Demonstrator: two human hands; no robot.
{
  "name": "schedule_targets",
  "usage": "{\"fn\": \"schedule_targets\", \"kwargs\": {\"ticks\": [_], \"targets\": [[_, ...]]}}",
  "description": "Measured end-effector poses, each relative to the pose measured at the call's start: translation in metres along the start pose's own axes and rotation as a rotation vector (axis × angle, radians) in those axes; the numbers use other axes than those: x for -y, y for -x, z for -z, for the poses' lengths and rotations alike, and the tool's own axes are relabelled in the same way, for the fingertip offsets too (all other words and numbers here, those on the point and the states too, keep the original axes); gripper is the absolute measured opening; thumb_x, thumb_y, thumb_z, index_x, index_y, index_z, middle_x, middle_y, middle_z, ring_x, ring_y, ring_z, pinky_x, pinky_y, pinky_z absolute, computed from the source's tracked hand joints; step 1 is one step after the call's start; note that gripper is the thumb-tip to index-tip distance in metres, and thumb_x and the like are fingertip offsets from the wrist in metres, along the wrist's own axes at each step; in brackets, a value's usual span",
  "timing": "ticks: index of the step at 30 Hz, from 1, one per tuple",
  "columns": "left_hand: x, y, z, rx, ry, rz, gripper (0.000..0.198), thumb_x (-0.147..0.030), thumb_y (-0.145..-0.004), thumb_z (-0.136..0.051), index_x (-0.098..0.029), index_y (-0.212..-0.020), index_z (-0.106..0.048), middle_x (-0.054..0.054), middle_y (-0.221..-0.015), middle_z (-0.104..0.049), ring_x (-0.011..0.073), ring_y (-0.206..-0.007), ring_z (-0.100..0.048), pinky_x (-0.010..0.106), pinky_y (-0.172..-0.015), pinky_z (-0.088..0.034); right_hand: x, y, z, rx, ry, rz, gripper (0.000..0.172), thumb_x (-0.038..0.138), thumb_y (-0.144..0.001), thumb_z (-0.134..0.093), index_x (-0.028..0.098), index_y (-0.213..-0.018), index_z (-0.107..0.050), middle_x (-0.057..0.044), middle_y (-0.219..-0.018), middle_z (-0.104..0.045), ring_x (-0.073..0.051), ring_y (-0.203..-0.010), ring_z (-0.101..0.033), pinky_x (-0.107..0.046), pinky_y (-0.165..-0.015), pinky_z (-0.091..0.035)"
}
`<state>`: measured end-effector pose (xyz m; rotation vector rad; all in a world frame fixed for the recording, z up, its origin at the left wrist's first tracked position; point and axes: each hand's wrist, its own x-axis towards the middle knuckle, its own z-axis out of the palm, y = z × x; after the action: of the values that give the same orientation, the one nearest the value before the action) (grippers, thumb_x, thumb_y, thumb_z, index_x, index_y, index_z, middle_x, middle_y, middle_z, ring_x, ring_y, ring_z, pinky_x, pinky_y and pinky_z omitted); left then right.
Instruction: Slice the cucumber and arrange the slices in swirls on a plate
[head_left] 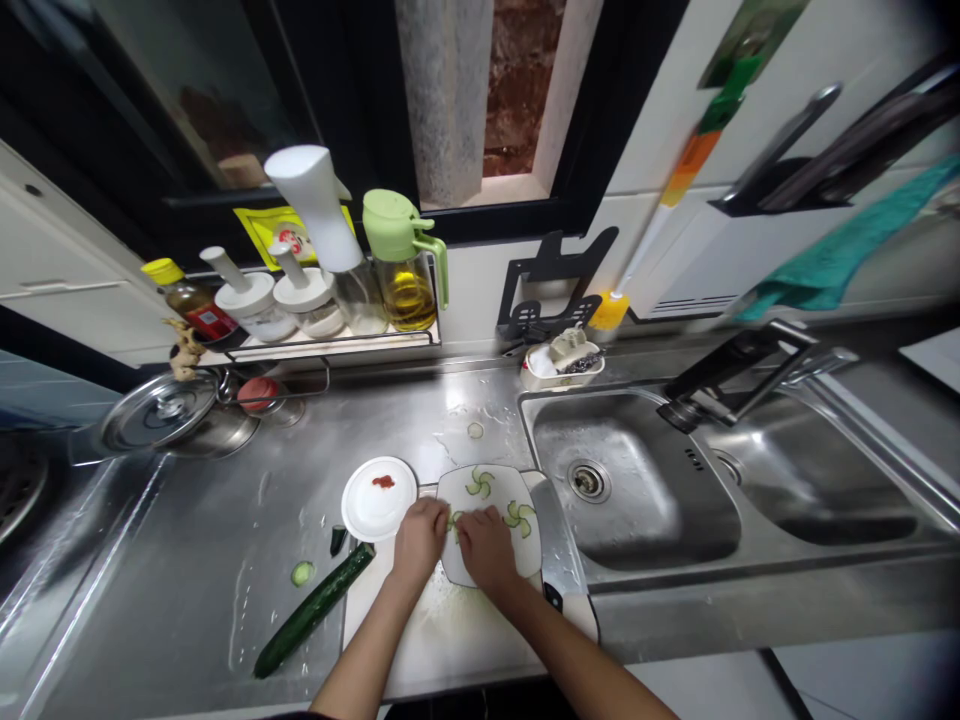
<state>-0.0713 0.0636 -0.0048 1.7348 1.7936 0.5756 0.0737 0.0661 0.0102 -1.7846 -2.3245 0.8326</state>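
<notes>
A white square plate [487,578] lies on a cutting board [427,640]. Two pinwheels of cut cucumber slices [480,484] show on it, one at the top and one at the right. My left hand [420,538] is at the plate's left edge, fingers closed on a cucumber slice [453,520]. Over the plate, my right hand [486,548] has its fingers bent and pressed together at the same cucumber piece, which they partly hide. Beside the board is a cut cucumber [313,612], with a cucumber end [338,540] and a loose round slice near it.
A small white plate [367,500] with a red dab touches the board's far left corner. A knife [553,597] lies partly under the square plate, right side. The double sink [637,480] is further right. Bottles and jars stand on a rack [337,345] behind.
</notes>
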Motion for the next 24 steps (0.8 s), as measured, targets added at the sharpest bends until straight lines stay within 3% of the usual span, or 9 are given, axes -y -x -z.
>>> {"fn": "schedule_targets", "kwargs": {"ticks": [3, 6, 11, 19, 24], "targets": [[0.015, -0.001, 0.012, -0.101, 0.008, 0.09, 0.023, -0.021, -0.085, -0.044, -0.02, -0.091, -0.067, 0.007, -0.092, -0.067, 0.0184, -0.087, -0.06, 0.028, -0.08, -0.043, -0.006, 0.005, -0.001, -0.02, -0.002, 0.003, 0.017, 0.015, -0.086, -0.048, 0.02, -0.085, -0.064, -0.005, -0.09, -0.065, -0.023, -0.093, -0.049, -0.033, -0.08, -0.031], [0.033, -0.003, 0.034, -0.212, -0.096, 0.292, 0.023, -0.026, -0.085, -0.046, -0.019, -0.09, -0.067, 0.007, -0.087, -0.069, 0.0181, -0.079, -0.062, 0.026, -0.074, -0.042, -0.013, 0.013, -0.004, -0.028, -0.022, 0.001, 0.017, 0.016, -0.087, -0.048, 0.02, -0.084, -0.065, -0.004, -0.089, -0.066, -0.022, -0.092, -0.05, -0.032, -0.076, -0.031], [0.05, -0.011, 0.057, -0.248, -0.194, 0.54, 0.022, -0.031, -0.083, -0.049, -0.022, -0.09, -0.068, 0.007, -0.092, -0.071, 0.0189, -0.081, -0.064, 0.025, -0.072, -0.042, -0.02, 0.026, -0.007, -0.049, -0.052, 0.008, 0.016, 0.017, -0.087, -0.05, 0.021, -0.082, -0.065, -0.002, -0.086, -0.065, -0.02, -0.09, -0.05, -0.03, -0.077, -0.032], [0.048, -0.019, 0.052, -0.204, -0.241, 0.625, 0.028, -0.036, -0.082, -0.046, -0.024, -0.093, -0.069, 0.008, -0.094, -0.072, 0.0233, -0.082, -0.066, 0.029, -0.069, -0.043, -0.023, 0.03, -0.006, -0.06, -0.04, 0.016, 0.013, 0.017, -0.085, -0.053, 0.021, -0.081, -0.065, -0.002, -0.085, -0.065, -0.02, -0.088, -0.05, -0.029, -0.077, -0.033], [0.054, -0.018, 0.055, -0.228, -0.202, 0.596, 0.031, -0.035, -0.084, -0.045, -0.022, -0.093, -0.07, 0.009, -0.091, -0.073, 0.0229, -0.084, -0.066, 0.028, -0.071, -0.042, -0.025, 0.029, -0.006, -0.085, -0.053, 0.036, 0.013, 0.016, -0.084, -0.054, 0.021, -0.082, -0.065, -0.002, -0.085, -0.066, -0.02, -0.088, -0.05, -0.029, -0.077, -0.033]]}}
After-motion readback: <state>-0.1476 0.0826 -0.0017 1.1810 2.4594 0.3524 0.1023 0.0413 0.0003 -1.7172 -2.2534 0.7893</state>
